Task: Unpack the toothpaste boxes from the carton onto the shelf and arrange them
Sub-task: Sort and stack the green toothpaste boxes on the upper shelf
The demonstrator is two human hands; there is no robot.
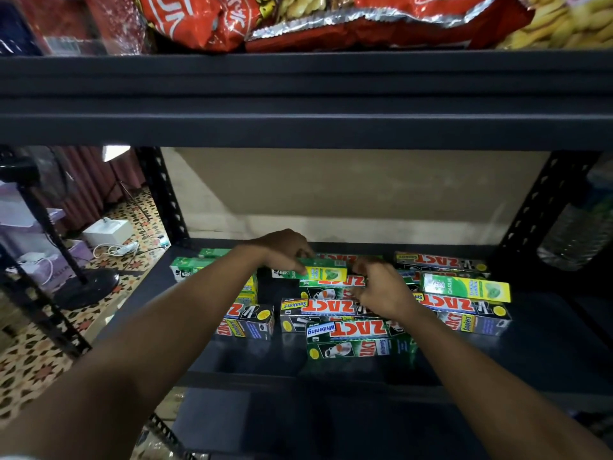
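Several toothpaste boxes lie jumbled on the dark shelf point(547, 330). My left hand point(282, 250) grips a green and yellow Darlie box point(323, 273) at the back of the pile, fingers curled over its top edge. My right hand point(381, 290) sits just right of that box with curled fingers, over a red Zact box point(335, 283); whether it holds one I cannot tell. Another Darlie box point(466, 287) lies on top at the right. A green Zact Whitening box point(351, 328) lies nearest me. No carton is in view.
The upper shelf beam point(305, 97) hangs low overhead, with red snack bags point(205, 18) on it. Perforated uprights point(162, 194) stand at both sides. Left of the rack are a fan base point(89, 287), a white box point(107, 232) and cables on patterned floor tiles.
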